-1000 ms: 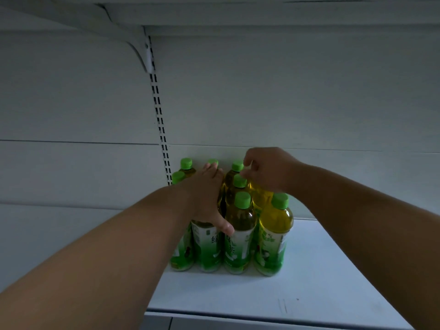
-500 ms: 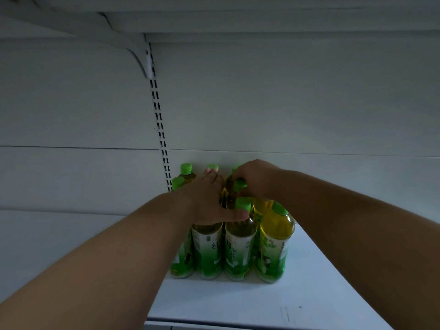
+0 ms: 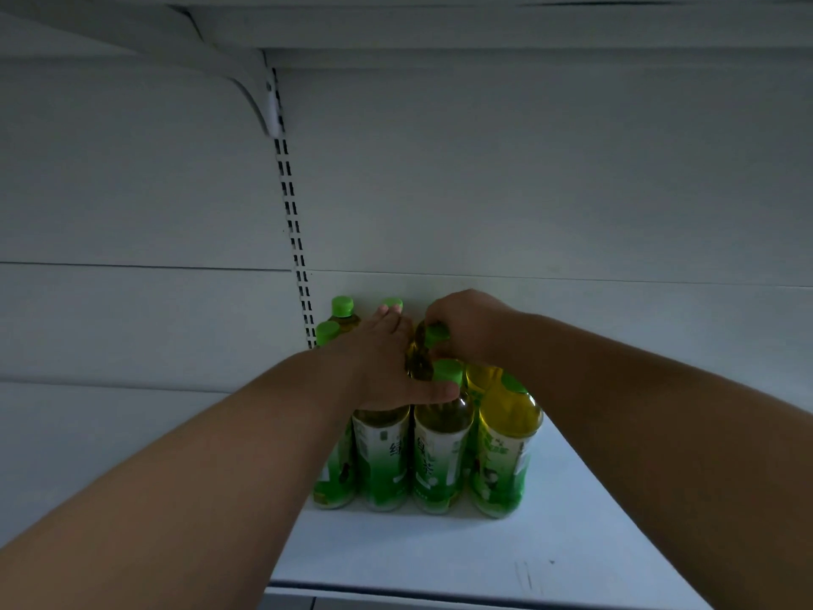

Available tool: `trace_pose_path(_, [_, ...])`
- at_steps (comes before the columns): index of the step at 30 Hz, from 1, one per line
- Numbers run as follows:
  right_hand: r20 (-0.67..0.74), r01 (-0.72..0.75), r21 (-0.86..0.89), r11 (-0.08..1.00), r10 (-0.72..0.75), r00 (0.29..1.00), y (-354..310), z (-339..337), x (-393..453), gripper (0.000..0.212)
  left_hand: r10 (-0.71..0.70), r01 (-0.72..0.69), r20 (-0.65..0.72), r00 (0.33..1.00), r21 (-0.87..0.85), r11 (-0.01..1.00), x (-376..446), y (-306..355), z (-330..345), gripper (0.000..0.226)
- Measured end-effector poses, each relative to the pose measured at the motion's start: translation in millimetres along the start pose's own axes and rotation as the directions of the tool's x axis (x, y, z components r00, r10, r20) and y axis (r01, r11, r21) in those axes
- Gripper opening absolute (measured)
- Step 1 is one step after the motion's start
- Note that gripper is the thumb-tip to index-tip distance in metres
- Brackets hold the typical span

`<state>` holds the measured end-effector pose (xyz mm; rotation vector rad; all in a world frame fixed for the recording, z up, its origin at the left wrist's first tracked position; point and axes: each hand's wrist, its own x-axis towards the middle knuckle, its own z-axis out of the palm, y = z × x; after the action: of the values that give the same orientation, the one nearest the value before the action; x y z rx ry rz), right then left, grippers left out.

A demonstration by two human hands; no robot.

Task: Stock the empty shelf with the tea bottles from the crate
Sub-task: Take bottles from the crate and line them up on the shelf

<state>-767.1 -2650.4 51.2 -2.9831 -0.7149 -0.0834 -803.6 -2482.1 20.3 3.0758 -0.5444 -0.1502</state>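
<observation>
So compared with a second ago, the right hand (image 3: 470,330) has dropped from hovering over the caps and now pinches the green cap of a second-row tea bottle (image 3: 422,352), fingers curled round it. The left hand (image 3: 387,367) has slid its thumb across the neck of the front-row bottle (image 3: 442,451), fingers mostly straight and pressing on the cluster rather than gripping anything.

To me that looks like tidying and squaring up bottles already placed, not adding a new one.

The whole bunch sits at the back-left corner of the white shelf (image 3: 572,543), next to the slotted upright (image 3: 292,222). Most of the shelf to the right is bare, so there's plenty left to stock. The crate isn't in view, and the lighting is pretty dim.
</observation>
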Motion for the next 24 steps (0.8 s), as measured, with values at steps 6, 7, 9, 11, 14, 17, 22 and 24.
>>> trace_pose_path(6, [-0.036,-0.068,0.14,0.988,0.074,0.997,12.9,-3.6,-9.1,0.056,-0.022,0.022,0.016,1.0,-0.015,1.0,-2.7,3.7,-3.7,0.144])
trace_pose_path(7, [-0.071,-0.088,0.187,0.978,0.103,0.992,18.4,-5.2,-13.4,0.053,-0.025,0.026,0.019,0.999,-0.01,1.0,-3.0,4.3,-4.7,0.145])
trace_pose_path(9, [-0.113,-0.123,0.24,0.963,0.154,0.982,31.7,-7.6,-24.7,0.043,-0.027,0.027,0.035,0.999,0.001,1.0,-4.7,5.2,-7.0,0.144])
trace_pose_path(11, [-0.09,-0.145,0.197,0.97,0.165,0.982,44.4,-9.1,-36.6,0.037,-0.029,0.028,0.058,0.998,0.019,0.999,-6.1,5.7,-10.2,0.142])
trace_pose_path(14, [-0.033,-0.175,0.145,0.974,0.182,0.983,55.4,-10.1,-47.4,0.036,-0.023,0.02,0.052,0.998,0.048,0.999,-6.3,8.9,-16.5,0.141])
trace_pose_path(17, [0.0,-0.189,0.152,0.97,0.191,0.982,59.4,-12.3,-50.3,0.038,0.016,-0.016,-0.006,1.0,0.017,1.0,-2.0,22.8,-23.7,0.146])
trace_pose_path(22, [0.011,-0.166,0.145,0.975,0.166,0.986,58.6,-8.0,-46.2,0.039,0.008,-0.007,0.02,1.0,-0.021,1.0,10.9,50.5,-24.5,0.135])
trace_pose_path(24, [0.002,-0.167,0.135,0.977,0.168,0.986,59.5,-5.0,-43.6,0.04,-0.012,0.013,0.026,1.0,-0.048,0.999,14.6,54.2,-16.3,0.118])
